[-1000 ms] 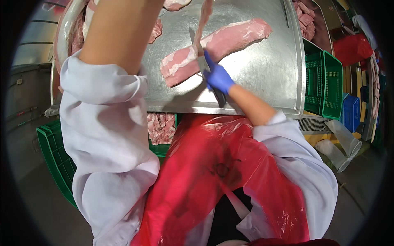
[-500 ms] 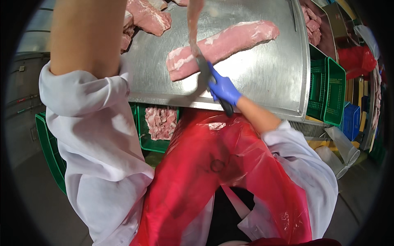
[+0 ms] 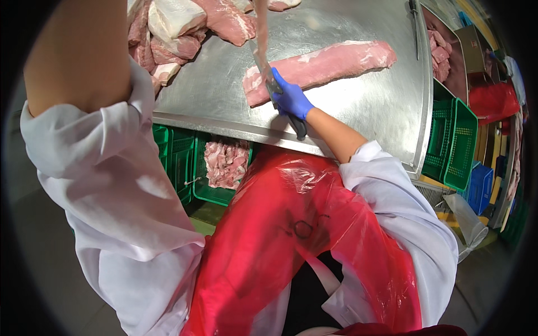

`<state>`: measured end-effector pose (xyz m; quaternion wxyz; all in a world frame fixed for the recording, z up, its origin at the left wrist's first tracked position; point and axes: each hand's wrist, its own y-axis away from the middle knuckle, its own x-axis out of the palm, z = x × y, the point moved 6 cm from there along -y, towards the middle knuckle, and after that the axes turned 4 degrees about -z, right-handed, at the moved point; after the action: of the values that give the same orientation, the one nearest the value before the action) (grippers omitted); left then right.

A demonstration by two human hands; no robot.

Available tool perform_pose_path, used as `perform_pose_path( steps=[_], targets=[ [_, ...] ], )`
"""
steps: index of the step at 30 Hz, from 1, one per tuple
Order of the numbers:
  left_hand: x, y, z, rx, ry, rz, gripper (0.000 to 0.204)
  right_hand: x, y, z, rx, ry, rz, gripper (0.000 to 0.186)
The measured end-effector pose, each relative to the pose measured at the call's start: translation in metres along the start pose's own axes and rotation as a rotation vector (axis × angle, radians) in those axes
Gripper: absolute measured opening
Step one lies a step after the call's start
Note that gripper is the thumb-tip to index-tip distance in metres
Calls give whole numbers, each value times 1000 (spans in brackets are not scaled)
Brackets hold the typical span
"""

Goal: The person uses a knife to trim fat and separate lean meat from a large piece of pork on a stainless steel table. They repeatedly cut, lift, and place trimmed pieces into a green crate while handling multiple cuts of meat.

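My right hand [image 3: 293,99], in a blue glove, is closed round the dark handle of a knife [image 3: 301,131]. The blade points away from me, over the near left end of a long pink meat loin [image 3: 342,64] lying on the metal table [image 3: 358,106]. A thin strip of meat [image 3: 261,28] rises along the blade and runs out past the upper edge; its upper end is hidden. My left forearm [image 3: 78,50] reaches up and out of the picture, so that hand does not show.
Several large meat pieces [image 3: 179,28] are heaped at the table's far left. Below the front edge, a green crate [image 3: 216,194] holds meat trimmings [image 3: 226,162]. More green crates [image 3: 465,145] stand at the right, near a bin of meat [image 3: 440,53]. A thin rod-like tool [image 3: 414,25] lies along the right edge.
My head view has shifted, showing more of the meat heap at left. The knife and my right hand have moved slightly left relative to the loin. The strip still hangs by the blade.
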<state>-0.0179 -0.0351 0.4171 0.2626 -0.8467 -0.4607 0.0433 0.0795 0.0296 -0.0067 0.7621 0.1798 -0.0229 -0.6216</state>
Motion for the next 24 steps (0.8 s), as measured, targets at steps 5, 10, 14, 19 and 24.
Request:
perform_pose_path(
  steps=[5,10,14,19,24],
  targets=[
    [0,27,-23,35,-89,3,14,19,78,-15,15,118,149,83],
    [40,53,-30,57,-167,88,15,39,-16,-3,64,32,155,82],
    [95,58,-32,74,-204,207,16,34,19,-4,2,-287,185,79],
    [172,57,-26,125,-184,363,17,-21,110,25,-10,-195,511,84],
    [271,37,3,184,-100,594,19,-116,135,7,23,-228,162,80]
  ],
)
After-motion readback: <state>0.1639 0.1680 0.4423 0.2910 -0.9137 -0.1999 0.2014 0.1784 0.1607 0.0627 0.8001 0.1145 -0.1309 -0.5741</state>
